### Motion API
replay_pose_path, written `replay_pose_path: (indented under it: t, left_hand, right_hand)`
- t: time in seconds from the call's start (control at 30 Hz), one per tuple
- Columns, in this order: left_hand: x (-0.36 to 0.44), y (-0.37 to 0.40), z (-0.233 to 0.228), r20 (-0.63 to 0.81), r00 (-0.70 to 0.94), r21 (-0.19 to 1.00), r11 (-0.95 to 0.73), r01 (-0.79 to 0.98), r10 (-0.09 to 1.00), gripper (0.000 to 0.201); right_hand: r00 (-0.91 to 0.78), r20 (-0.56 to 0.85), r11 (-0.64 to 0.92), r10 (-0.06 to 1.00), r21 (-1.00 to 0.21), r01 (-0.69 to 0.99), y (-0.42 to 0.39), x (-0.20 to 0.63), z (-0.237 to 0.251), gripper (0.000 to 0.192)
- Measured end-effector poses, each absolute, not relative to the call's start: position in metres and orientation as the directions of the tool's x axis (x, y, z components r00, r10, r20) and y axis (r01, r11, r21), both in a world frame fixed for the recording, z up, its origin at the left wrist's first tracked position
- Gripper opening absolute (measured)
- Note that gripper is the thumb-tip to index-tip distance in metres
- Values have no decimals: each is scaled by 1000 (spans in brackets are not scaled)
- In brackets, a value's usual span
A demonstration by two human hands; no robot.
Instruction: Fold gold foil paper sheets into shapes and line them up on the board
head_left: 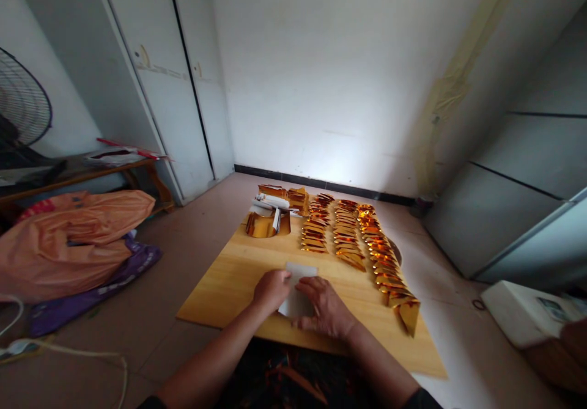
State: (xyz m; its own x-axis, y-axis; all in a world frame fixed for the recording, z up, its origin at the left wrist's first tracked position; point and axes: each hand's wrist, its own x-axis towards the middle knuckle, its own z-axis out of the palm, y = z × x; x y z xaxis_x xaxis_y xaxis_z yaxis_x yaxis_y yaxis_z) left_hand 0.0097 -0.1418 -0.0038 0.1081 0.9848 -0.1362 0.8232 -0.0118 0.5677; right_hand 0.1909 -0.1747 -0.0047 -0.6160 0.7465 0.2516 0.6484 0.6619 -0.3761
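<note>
A whitish sheet of paper (298,305) lies near the front edge of the wooden board, between my hands. My left hand (272,291) is closed, its fingertips pinching the sheet's left edge. Over the right side of the sheet is my right hand (326,307), its fingers spread and its thumb apart, slightly blurred. Three rows of folded gold foil paper pieces (314,225) stand on the board's right half, the rightmost row (383,262) reaching toward the front. Behind my left hand sits a stack of gold foil sheets (261,225), some curled up, with white backs showing.
The wooden board (220,287) stands low above a tiled floor. An orange plastic bag (68,238) and a purple bag (101,280) lie at left, with a white cable (87,351) nearby. A fan (22,103) stands behind them. At right is a white box (523,314).
</note>
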Motion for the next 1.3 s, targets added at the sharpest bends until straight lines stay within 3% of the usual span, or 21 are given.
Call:
replay_pose_path:
  t: [0.2,0.3,0.37,0.43,0.57,0.73,0.83,0.93,1.07,1.3]
  left_hand:
    - [0,-131,-9,-165,162,704,1,710,973,41]
    - [-11,-135,-12,-98,174,744,-44,667,980,41]
    - [-19,-141,-14,43,201,734,-167,659,979,44]
    - [-24,-150,-16,156,350,723,-348,597,924,51]
    - [-21,-164,-17,218,522,679,-513,526,824,57]
    - [-9,-164,-13,162,437,691,-418,590,885,27]
    - [-2,-157,-8,104,344,701,-314,640,933,28]
    - [5,-151,-5,57,284,680,-246,691,957,29]
    - [13,-146,-4,47,162,631,-155,760,986,34]
    - [21,-139,-9,30,97,437,-100,894,995,51]
  right_hand:
    - [-610,187,636,770,-317,704,-190,193,-12,62]
    - [-638,170,655,751,-304,691,-192,196,-14,58]
    - [-651,168,667,740,-304,680,-193,197,-12,53]
    - [-655,176,672,735,-315,670,-194,196,-8,48]
    - [-653,180,668,735,-356,654,-191,195,-2,48]
    - [-588,198,586,784,-550,595,-181,201,-4,37]
    - [-425,191,425,885,-705,567,-173,203,-10,31]
    - [-217,191,285,957,-752,595,-164,197,-18,32]
    - [-52,241,192,969,-609,770,-152,183,-25,39]
    - [-130,273,190,953,-207,960,-143,169,-19,29]
